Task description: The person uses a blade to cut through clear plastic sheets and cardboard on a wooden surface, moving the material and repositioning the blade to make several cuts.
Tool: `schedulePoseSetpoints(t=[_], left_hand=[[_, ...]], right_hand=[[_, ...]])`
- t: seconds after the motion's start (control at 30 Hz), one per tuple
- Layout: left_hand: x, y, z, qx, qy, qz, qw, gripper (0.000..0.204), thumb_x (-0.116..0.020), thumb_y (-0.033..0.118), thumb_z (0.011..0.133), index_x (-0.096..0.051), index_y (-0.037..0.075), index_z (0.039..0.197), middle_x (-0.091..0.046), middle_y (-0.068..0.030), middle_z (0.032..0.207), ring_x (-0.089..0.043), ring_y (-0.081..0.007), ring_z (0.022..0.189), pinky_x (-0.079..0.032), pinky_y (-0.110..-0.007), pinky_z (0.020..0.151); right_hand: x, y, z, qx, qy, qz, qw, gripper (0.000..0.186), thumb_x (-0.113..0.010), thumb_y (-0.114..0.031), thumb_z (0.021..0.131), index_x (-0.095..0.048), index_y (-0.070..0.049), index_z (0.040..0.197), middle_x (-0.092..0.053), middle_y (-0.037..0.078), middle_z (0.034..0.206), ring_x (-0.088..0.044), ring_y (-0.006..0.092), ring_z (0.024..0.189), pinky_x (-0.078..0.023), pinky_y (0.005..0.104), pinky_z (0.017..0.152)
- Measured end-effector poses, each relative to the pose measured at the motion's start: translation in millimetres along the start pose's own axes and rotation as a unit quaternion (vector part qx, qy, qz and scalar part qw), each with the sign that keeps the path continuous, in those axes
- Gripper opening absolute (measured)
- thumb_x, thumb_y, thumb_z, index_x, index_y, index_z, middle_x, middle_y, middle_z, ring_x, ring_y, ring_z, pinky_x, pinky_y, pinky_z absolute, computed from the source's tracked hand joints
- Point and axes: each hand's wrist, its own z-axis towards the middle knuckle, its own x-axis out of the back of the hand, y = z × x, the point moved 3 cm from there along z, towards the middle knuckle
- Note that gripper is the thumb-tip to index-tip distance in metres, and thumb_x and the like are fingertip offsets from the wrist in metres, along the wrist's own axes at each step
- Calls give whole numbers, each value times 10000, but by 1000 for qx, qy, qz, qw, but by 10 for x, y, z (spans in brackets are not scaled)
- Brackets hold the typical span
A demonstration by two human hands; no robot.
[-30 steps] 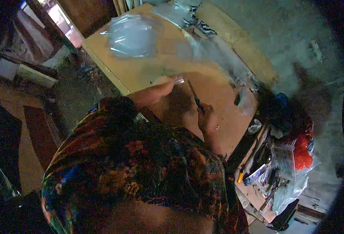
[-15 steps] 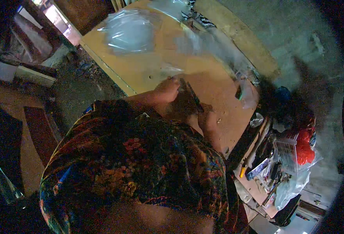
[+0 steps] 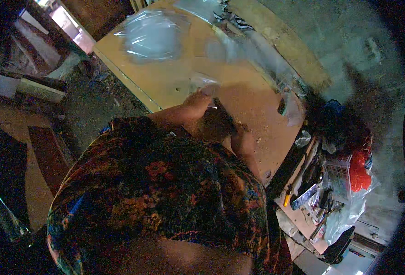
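Observation:
My left hand [image 3: 198, 104] is closed on a small piece of clear plastic [image 3: 212, 105], its edge catching the light. My right hand [image 3: 240, 136] grips a long dark tool [image 3: 225, 114], possibly scissors, whose tip reaches up beside the plastic at the left hand's fingers. Both hands are over the tan board worktop [image 3: 262, 137]. Just beyond them lies a thin clear plastic piece [image 3: 202, 79], and a large pile of clear sheets [image 3: 152, 36] sits at the far left of the worktop. Blur and shadow hide fine detail between the hands.
At the right, a cluttered side surface holds a red bundle [image 3: 359, 176], a grid-patterned white item [image 3: 338, 174], plastic bags and a yellow-handled tool [image 3: 287, 198]. Loose plastic [image 3: 266, 59] runs along the far edge. Boards [image 3: 42, 89] and debris lie left of the worktop.
My left hand has moved slightly right, and the dark tool has shifted left, so its tip is now at the plastic held there. The view has shifted a little.

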Motion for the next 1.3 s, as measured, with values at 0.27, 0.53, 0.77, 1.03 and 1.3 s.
schedulePoseSetpoints(t=[0.27, 0.53, 0.77, 1.03, 1.3], left_hand=[[-192, -109, 22, 4, -171, 65, 983, 762, -623, 107, 577, -292, 51, 1261, -515, -229, 1030, -492, -412, 891, -399, -463, 825], [24, 40, -213, 55, 18, -11, 998, 309, -595, 182, 606, -561, 35, 876, -577, -203, 867, -542, -369, 840, -428, -465, 770], [-127, 57, -272, 30, -30, 15, 999, 215, -523, 186, 701, -550, 51, 865, -580, -135, 827, -568, -307, 822, -432, -460, 718], [-469, 23, -86, -23, 146, 78, 986, 168, -538, 192, 713, -579, 41, 775, -569, -124, 710, -571, -336, 729, -457, -429, 640], [-366, 70, 72, 34, 14, 30, 999, 235, -602, 235, 703, -598, 8, 765, -586, -170, 752, -576, -324, 730, -462, -441, 619]], right_hand=[[-361, 217, 89, 107, 16, 15, 994, 208, -437, -109, 763, -533, -42, 935, -517, 193, 926, -486, 394, 845, -404, 471, 733], [-293, 6, 148, 118, -20, -84, 989, 207, -431, -68, 736, -532, -42, 915, -503, 189, 922, -458, 374, 866, -368, 445, 796], [-378, 121, 110, 137, 81, -102, 982, 198, -426, -90, 768, -540, -47, 924, -503, 198, 909, -465, 386, 873, -395, 458, 739], [-229, 380, -337, 136, 18, -77, 988, 198, -452, -173, 819, -559, -87, 961, -527, 158, 878, -491, 344, 829, -415, 443, 698], [-224, 253, -532, 79, 69, -43, 994, 238, -595, -130, 722, -573, -146, 959, -525, 94, 908, -508, 280, 833, -445, 397, 668]])
